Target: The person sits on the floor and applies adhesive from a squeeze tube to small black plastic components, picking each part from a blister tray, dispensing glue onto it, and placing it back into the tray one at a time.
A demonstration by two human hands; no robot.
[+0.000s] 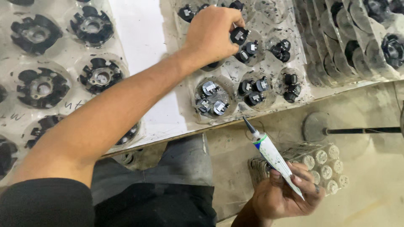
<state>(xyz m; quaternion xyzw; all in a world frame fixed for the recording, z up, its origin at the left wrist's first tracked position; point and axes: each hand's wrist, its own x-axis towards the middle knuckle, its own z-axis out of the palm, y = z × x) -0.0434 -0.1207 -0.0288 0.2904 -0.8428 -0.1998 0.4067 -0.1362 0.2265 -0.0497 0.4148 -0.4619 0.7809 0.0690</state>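
Observation:
My left hand (212,35) reaches over a clear plastic tray (185,115) and pinches a small black clip-like part (240,35) between its fingertips, just above one of the tray's round wells. The wells nearby hold groups of two or three similar black parts (212,98). My right hand (286,193) is low at the bottom right, below the table's edge, gripping a white tube with a dark pointed nozzle (271,153). The nozzle points up toward the tray's front edge.
A second clear tray at the left holds larger round black parts (101,75). Stacked trays (336,50) lean at the right. On the floor are a bundle of white cylinders (326,166) and a round base with a dark rod (315,126). My knee (185,162) is under the table.

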